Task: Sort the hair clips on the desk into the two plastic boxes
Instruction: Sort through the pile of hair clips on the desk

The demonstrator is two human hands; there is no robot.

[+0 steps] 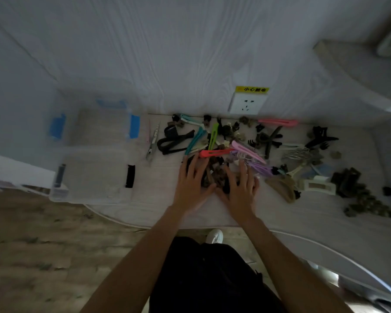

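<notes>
Hair clips (215,175), small, dark and brownish, are gathered in a heap between both hands on the desk (158,206). The left hand (191,184) and the right hand (239,188) are laid flat with fingers spread and straight; nothing is gripped. Beyond the fingertips a red clip (215,152), a pink clip (246,151), a green clip (213,136) and teal clips (194,141) are noted, with more dark clips scattered to the right. Two clear plastic boxes are set at the desk's left end: a nearer box (93,175) with black latches and a farther box (99,123) with blue latches. A wall socket (246,105) is seen behind.
</notes>
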